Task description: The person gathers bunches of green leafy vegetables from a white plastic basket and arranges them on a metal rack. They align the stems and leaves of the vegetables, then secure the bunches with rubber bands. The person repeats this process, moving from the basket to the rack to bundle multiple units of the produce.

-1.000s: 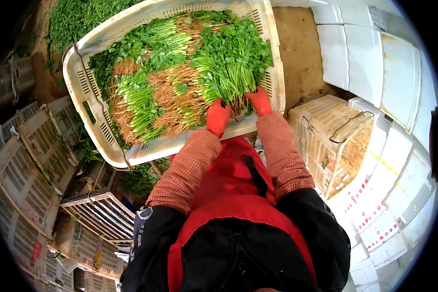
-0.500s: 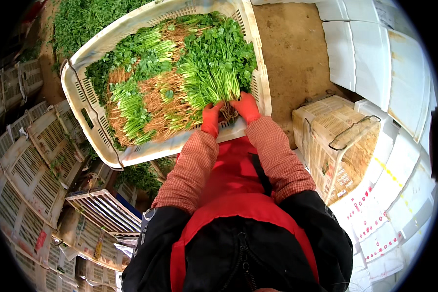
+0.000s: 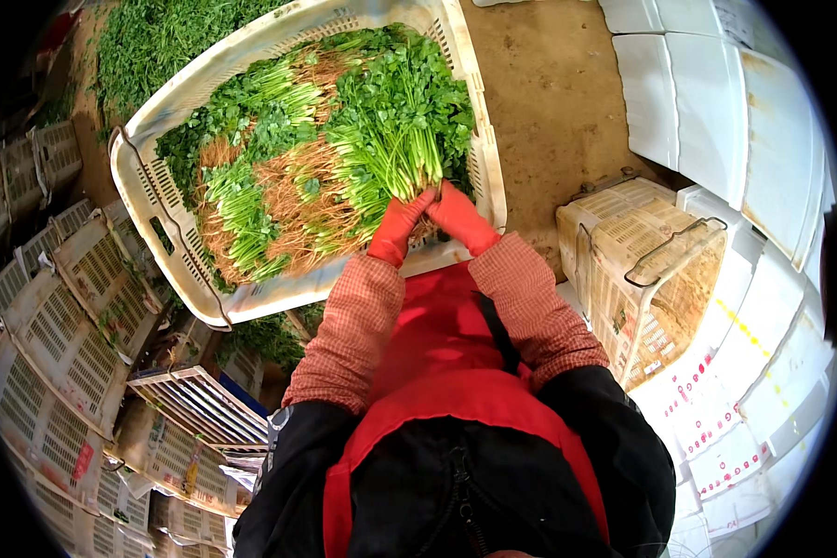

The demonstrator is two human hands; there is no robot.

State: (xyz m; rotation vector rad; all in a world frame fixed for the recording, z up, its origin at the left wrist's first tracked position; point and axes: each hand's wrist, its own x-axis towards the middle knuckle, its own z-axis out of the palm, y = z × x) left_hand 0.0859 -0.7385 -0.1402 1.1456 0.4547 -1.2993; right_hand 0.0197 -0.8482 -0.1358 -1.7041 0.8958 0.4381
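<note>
Head view: person's L hand (image 3: 403, 226) and R hand (image 3: 463, 219), both in red gloves, meet at the near R part of a big off-white crate (image 3: 486, 153). Fingers curl inward, hands nearly closed & touching, w/ the root end of a leafy bunch (image 3: 405, 160) btwn them; fingertips are partly hidden, so I can't tell how tight the grip is. Bunch lies in the crate's R half, pale stems running down to the gloves, leaves fanned toward the far side.

L of it, same crate: more greens (image 3: 242, 219) in rows, w/ brown roots (image 3: 302, 191) showing btwn. Wire handle (image 3: 172, 219) at the crate's L end.

Person wears a red apron (image 3: 418, 325), checked sleeves (image 3: 344, 325), black jacket (image 3: 586, 437). Pile of loose greenery (image 3: 172, 56) beyond the crate, upper L. Stacked crates (image 3: 70, 298) on the L side, slatted rack (image 3: 200, 409) near them. On the R: brown floor (image 3: 549, 121), a dirty yellowish crate w/ wire handle (image 3: 614, 232), then white boxes (image 3: 697, 112) along the edge.
</note>
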